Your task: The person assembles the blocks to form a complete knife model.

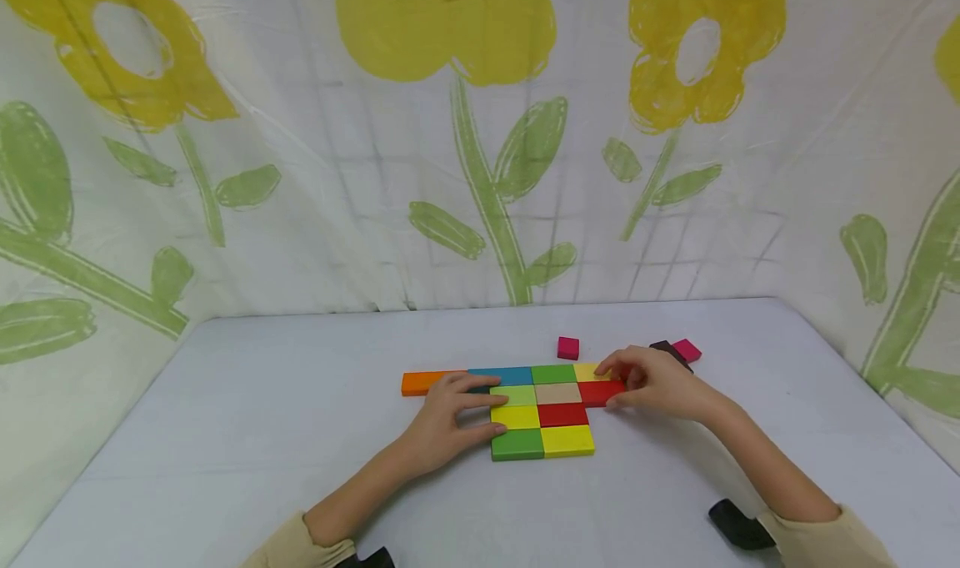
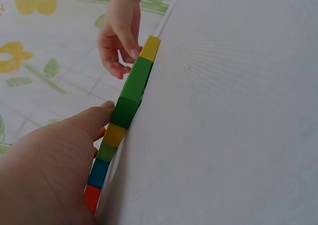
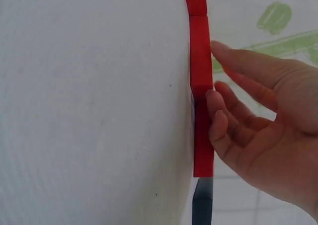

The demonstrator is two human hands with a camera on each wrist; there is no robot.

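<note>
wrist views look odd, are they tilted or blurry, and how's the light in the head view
Head view: even, soft light, faint shadows under the left hand and right hand, backdrop edges bowed by a wide lens. Left wrist view: rolled sideways, near hand soft, coloured blocks fairly sharp. Right wrist view: also rolled, red block sharp, tabletop slightly grainy.

Blocks, centre frame: painted, smooth, matt-satin, wood-like. Table: matt, finely textured. Backdrop, upper frame: thin, creased printed cloth.
</note>
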